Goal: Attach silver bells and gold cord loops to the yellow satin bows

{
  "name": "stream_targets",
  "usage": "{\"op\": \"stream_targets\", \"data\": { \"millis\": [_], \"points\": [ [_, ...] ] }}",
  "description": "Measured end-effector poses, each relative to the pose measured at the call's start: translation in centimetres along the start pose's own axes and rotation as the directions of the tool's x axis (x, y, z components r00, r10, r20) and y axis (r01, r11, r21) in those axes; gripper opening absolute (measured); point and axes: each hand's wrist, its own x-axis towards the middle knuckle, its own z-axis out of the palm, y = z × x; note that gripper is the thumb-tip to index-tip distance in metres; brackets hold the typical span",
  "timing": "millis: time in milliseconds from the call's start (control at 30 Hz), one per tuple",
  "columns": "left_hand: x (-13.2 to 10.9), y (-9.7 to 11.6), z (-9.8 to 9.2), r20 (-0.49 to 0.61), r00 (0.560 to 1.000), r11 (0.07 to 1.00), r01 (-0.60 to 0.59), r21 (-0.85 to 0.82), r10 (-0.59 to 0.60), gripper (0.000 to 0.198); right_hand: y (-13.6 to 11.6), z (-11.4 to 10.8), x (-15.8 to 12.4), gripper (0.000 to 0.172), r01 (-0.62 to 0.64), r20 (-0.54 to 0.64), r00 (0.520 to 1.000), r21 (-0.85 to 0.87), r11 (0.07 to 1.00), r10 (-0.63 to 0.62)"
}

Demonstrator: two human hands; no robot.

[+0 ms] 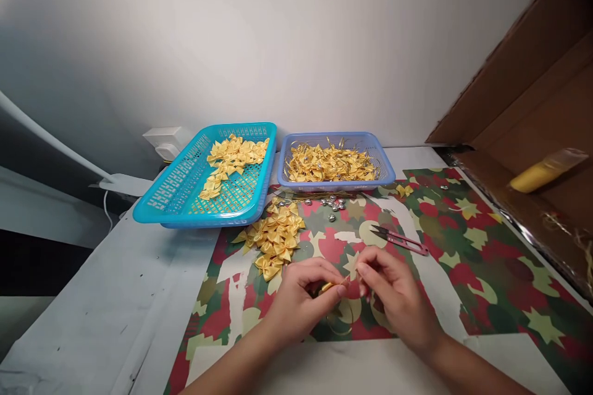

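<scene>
My left hand (308,296) is closed, thumb and fingers pinching a small yellow ribbon bow (327,287) that is mostly hidden. A thin gold cord (351,321) hangs in a loop below those fingers. Just to the right, my right hand (391,293) is closed in a pinch; what sits between its fingertips is too small to make out. Beyond my left hand lies a pile of yellow ribbon bows (278,234). Pink-handled thread snips (402,239) rest beyond my right hand, and several silver bells (332,203) are scattered farther back.
A turquoise basket (162,213) with yellow bows stands back left. Beside it, a blue-purple basket (336,186) holds bows with gold cords. Patterned paper (500,296) covers part of the table. At right, a cardboard box (523,92) contains a yellow roll (540,174). A wall closes the back.
</scene>
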Motion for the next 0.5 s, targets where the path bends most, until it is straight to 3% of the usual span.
{"op": "stream_targets", "data": {
  "millis": [67,133,267,367,500],
  "points": [
    [-0.1,0.2,0.2,-0.013,0.999,0.993,-0.031,0.115,0.033,0.012,0.1,0.6,-0.7,0.028,-0.159,0.049,0.987,0.175,0.972,0.153],
    [-0.1,0.2,0.3,-0.016,0.998,0.988,-0.05,0.147,0.053,0.015,0.4,1.1,-1.3,0.029,-0.215,0.058,0.977,0.264,0.94,0.207],
    [0.1,0.0,0.1,-0.083,0.994,0.998,0.066,-0.024,-0.068,0.033,1.5,2.2,-1.9,0.034,-0.278,0.031,0.957,0.364,0.889,0.287],
    [0.2,-0.3,0.0,-0.073,0.982,0.96,0.155,-0.235,-0.176,0.04,2.2,2.9,-2.0,0.037,-0.241,0.034,0.969,0.33,0.913,0.243],
    [0.1,-0.6,0.3,0.002,0.955,0.84,0.262,-0.475,-0.296,0.039,2.4,3.1,-1.9,0.029,-0.08,-0.011,0.996,0.165,0.983,0.083]
  ]
}}
